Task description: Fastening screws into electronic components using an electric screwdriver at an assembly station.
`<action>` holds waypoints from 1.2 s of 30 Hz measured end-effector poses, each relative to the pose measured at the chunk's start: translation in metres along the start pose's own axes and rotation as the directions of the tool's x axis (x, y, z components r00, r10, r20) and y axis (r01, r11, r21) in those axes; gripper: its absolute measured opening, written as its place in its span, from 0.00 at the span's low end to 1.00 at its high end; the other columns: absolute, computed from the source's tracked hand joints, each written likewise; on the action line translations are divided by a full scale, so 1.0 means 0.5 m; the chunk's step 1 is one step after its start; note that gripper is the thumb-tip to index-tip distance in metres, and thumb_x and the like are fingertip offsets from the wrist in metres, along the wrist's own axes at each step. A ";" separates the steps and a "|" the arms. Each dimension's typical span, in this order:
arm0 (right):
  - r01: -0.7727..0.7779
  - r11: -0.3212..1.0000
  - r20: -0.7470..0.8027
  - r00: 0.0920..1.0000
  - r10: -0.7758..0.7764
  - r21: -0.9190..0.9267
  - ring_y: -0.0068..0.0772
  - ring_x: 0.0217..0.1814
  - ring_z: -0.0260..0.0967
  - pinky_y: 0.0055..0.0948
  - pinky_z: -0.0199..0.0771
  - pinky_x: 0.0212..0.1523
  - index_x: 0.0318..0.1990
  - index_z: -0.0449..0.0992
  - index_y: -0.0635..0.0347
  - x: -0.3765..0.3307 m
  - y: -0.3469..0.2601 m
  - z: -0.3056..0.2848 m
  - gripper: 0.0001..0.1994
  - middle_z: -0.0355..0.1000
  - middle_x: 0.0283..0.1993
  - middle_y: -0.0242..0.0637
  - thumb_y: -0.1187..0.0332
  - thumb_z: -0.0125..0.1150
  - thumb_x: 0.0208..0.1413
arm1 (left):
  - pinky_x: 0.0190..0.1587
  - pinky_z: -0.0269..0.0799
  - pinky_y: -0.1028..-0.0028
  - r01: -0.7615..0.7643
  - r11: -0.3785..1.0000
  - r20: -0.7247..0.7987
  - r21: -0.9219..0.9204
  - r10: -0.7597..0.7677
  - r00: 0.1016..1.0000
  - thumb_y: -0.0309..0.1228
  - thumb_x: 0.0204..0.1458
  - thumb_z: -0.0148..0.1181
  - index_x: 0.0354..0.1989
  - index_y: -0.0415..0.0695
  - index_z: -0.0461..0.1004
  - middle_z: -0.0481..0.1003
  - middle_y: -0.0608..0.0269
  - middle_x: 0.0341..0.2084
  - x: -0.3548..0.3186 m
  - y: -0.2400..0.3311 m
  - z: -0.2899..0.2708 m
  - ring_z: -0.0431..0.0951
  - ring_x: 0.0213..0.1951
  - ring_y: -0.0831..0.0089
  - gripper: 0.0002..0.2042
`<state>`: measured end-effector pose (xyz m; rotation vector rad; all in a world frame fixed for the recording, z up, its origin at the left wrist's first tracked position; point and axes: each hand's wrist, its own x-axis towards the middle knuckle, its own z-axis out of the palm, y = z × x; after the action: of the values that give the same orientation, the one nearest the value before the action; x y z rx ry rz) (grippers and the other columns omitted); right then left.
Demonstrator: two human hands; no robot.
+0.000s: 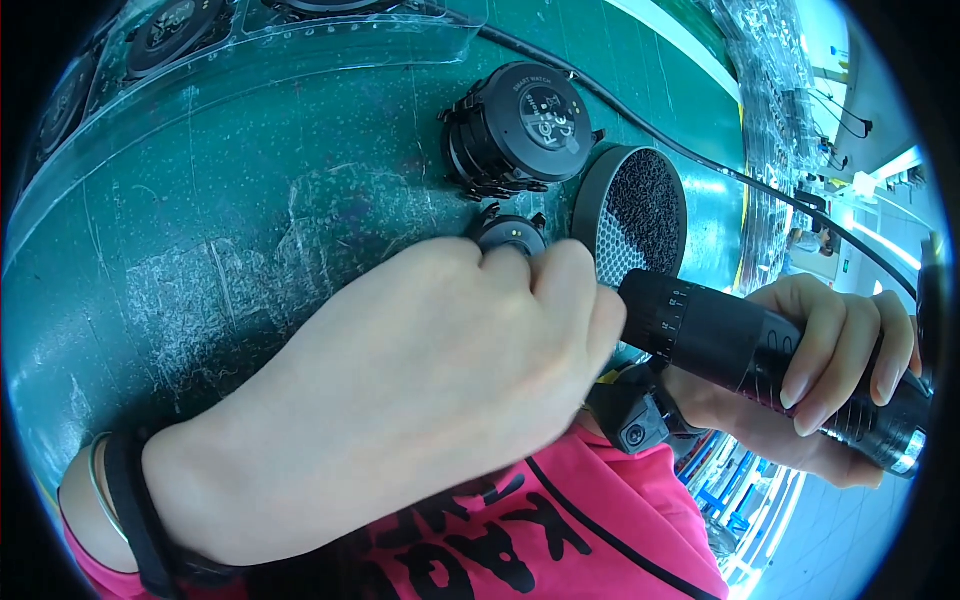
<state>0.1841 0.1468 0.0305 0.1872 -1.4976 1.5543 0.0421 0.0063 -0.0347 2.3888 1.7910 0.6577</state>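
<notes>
Looking down, I list what I see, largest thing first.

Table [250, 260]: green, scratched pale across the middle. It carries everything, so the work sits close under my head.

Left hand [420, 400]: curled shut over a small dark watch case [510, 233]. Thumb and forefinger pinch it from above, which I judge steadies it flat against the table. Only its far edge, with a tiny light dot, shows past my knuckles. A dark band circles the wrist.

Right hand [830, 385]: fingers wrapped tight around the black electric screwdriver [740, 350]. The tool lies nearly level, its nose pointing left into the left hand's fingers, so the tip is hidden and I cannot tell what it touches.

Plastic tray [250, 60]: clear, along the far left edge, holding more round dark parts in pockets. It is well apart from both hands.

Round fixture [520, 125]: black puck with side clips, face up, just beyond the pinched case and near it.

Screw dish [640, 215]: round, tilted, half filled with small dark screws, just beside the fixture and close above the screwdriver's nose, I judge for short reaches.

Cable [700, 160]: black, running along the far right side of the table.

Open room: bare green to the left of my left hand. The right side is crowded by dish, tool and table edge.
</notes>
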 end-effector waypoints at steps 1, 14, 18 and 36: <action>0.008 1.000 -0.001 1.000 -0.008 0.008 0.21 0.20 0.71 0.17 0.72 0.20 0.42 0.68 0.62 0.001 0.000 -0.001 0.32 0.69 0.34 0.34 0.38 0.62 0.51 | 0.26 0.68 0.76 -0.022 0.992 0.029 -0.126 0.025 0.999 0.28 0.48 0.59 0.28 0.41 0.70 0.64 0.62 0.25 0.000 0.006 -0.012 0.71 0.23 0.73 0.05; -0.010 1.000 0.087 0.996 0.007 0.023 0.21 0.20 0.71 0.17 0.72 0.20 0.40 0.67 0.61 0.008 -0.001 -0.014 0.28 0.69 0.34 0.33 0.41 0.62 0.52 | 0.33 0.74 0.71 -0.105 0.732 -0.023 -0.673 0.120 0.992 0.27 0.45 0.61 0.29 0.38 0.74 0.69 0.63 0.27 0.002 0.031 -0.047 0.75 0.29 0.68 0.06; -0.049 0.997 0.106 0.994 0.042 0.062 0.23 0.22 0.71 0.19 0.74 0.23 0.43 0.67 0.61 0.008 0.001 -0.009 0.28 0.69 0.34 0.33 0.44 0.67 0.50 | 0.37 0.75 0.70 -0.065 0.813 0.047 -0.579 0.112 0.993 0.27 0.43 0.62 0.32 0.37 0.76 0.71 0.60 0.33 -0.002 0.012 -0.056 0.75 0.34 0.65 0.08; -0.064 0.989 0.060 0.996 0.072 -0.133 0.24 0.20 0.66 0.28 0.72 0.24 0.58 0.61 0.63 -0.040 0.046 0.023 0.23 0.66 0.29 0.32 0.65 0.60 0.60 | 0.38 0.76 0.69 0.066 0.970 -0.072 -0.236 -0.085 0.994 0.26 0.42 0.64 0.43 0.39 0.78 0.72 0.54 0.46 -0.040 -0.031 -0.002 0.76 0.40 0.61 0.16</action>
<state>0.1735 0.1314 0.0037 0.1119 -1.6664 1.5092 0.0236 -0.0076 -0.0442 2.1595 1.7167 0.9134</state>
